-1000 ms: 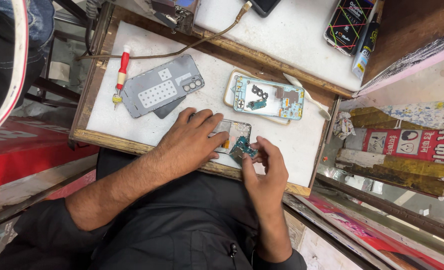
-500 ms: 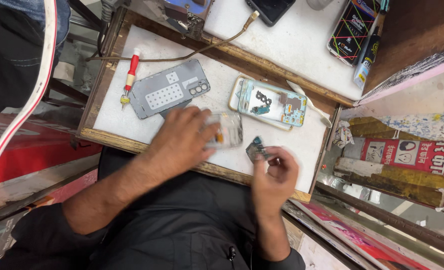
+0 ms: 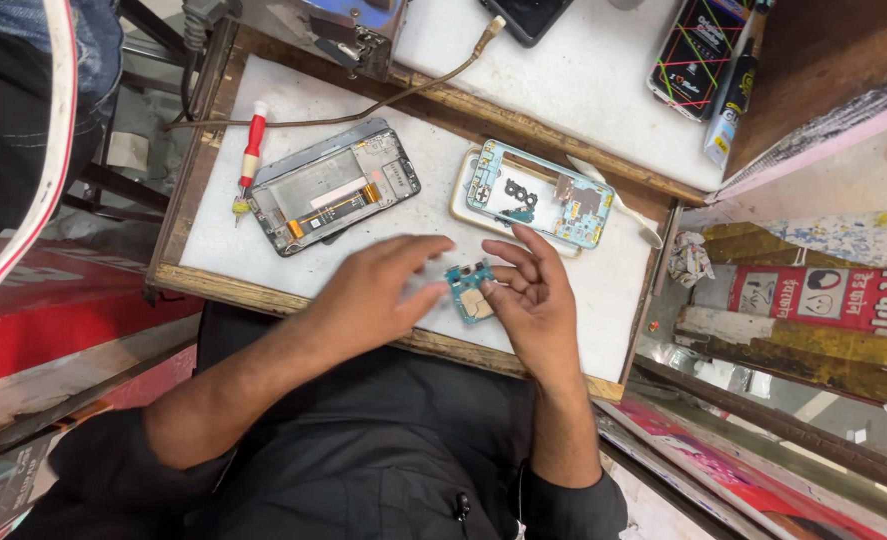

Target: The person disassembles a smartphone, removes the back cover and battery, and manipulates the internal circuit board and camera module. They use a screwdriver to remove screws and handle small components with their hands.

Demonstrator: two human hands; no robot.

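A small blue-green circuit board point(image 3: 469, 291) sits between my two hands above the white work tray point(image 3: 293, 95). My right hand point(image 3: 533, 300) pinches the board's right edge with thumb and fingers. My left hand point(image 3: 383, 292) reaches in from the left with fingers spread, fingertips at the board's left edge, slightly blurred. Behind the hands lies an opened grey phone body point(image 3: 333, 186) showing its inner parts. A light blue phone frame point(image 3: 540, 196) rests on a pale back cover to its right.
A red-handled screwdriver point(image 3: 251, 152) lies at the tray's left edge. A brown cable point(image 3: 403, 95) runs across the back. A white plastic tool point(image 3: 618, 203) lies beside the blue frame. Packaged items point(image 3: 693, 55) and a tube point(image 3: 731, 105) are at the back right.
My left hand let go of a small pale part and now reaches open toward the board. My right hand turned palm up, still holding the board.
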